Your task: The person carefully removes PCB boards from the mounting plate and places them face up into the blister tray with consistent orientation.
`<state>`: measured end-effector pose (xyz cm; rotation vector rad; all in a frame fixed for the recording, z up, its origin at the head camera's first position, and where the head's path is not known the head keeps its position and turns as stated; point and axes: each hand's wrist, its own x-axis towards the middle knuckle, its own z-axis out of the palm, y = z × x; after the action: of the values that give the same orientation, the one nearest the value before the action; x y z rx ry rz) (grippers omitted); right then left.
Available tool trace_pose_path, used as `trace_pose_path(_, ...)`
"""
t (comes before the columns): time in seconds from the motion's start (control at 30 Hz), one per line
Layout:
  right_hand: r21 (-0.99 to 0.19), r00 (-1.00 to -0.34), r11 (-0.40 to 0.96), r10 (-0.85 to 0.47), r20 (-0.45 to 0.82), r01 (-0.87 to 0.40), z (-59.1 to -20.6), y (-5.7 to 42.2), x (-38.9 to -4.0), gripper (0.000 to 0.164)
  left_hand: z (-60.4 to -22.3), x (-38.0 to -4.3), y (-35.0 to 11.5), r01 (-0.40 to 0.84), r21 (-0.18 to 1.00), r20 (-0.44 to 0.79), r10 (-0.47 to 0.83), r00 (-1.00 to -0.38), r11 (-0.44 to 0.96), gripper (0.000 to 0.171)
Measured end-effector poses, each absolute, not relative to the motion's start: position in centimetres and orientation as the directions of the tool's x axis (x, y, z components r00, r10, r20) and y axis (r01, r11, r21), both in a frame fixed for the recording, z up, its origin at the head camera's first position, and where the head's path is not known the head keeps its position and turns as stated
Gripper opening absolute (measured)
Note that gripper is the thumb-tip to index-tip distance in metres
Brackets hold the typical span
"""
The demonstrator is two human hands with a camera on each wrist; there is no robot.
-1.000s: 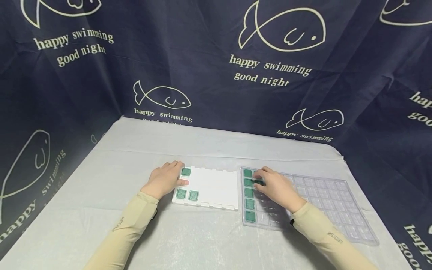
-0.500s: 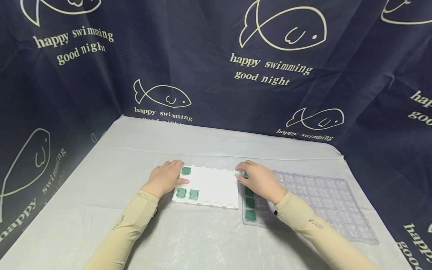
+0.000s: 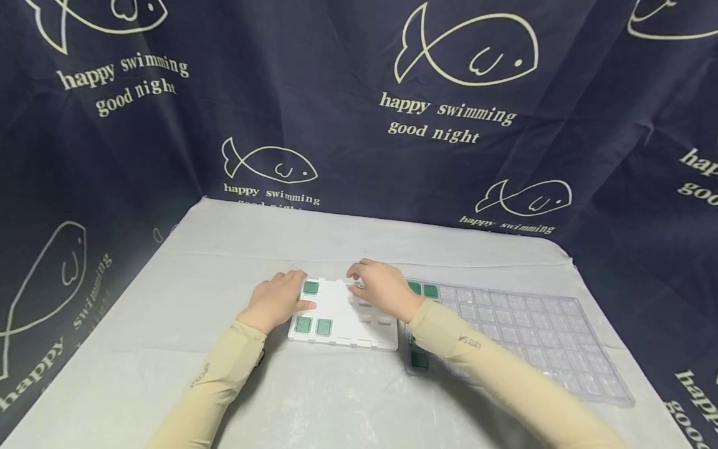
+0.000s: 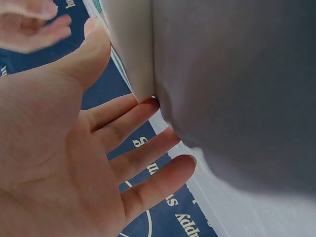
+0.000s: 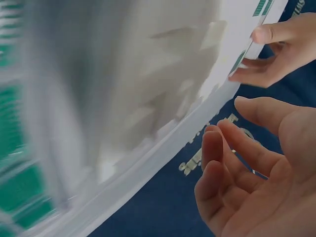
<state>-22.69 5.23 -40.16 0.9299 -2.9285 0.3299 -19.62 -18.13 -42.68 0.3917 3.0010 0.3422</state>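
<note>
A white tray with notched edges lies mid-table, bearing green square chips, one near its far left corner and two along the near edge. My left hand grips the tray's left edge, thumb on top; in the left wrist view its fingers lie against the side. Over the white tray's far right part hovers my right hand. The right wrist view shows its fingers loosely bent, thumb apart, nothing between them. Beside it stands a clear compartment tray with green chips at its left.
My right sleeve passes over the clear tray and hides part of its left columns. A pale cloth covers the table. Dark blue fabric with fish drawings hangs behind and at both sides.
My right hand has moved left from the clear tray, where it held a dark chip, to above the white tray, now without it. A chip shows in the clear tray's second column. My left hand stays.
</note>
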Motion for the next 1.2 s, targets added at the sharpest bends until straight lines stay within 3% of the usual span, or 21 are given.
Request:
trace_pose_path(0.4, -0.209, -0.782, 0.762, -0.623, 0.024, -0.613, -40.0, -0.6, -23.8, 0.031, -42.7, -19.7, -17.7, 0.253, 0.217, -0.067, 0.273, -0.96, 0.943, 0.071)
trace_pose_path(0.97, -0.141, -0.783, 0.778, -0.621, -0.03, -0.612, -40.8, -3.1, -23.8, 0.036, -42.4, -19.3, -18.0, 0.257, 0.219, -0.061, 0.276, -0.959, 0.941, 0.074)
trace_pose_path(1.2, -0.115, -0.797, 0.793, -0.604, -0.02, -0.598, -41.1, -3.3, -24.0, 0.029, -42.4, -19.3, -18.0, 0.254, 0.24, -0.053, 0.274, -0.96, 0.937, 0.071)
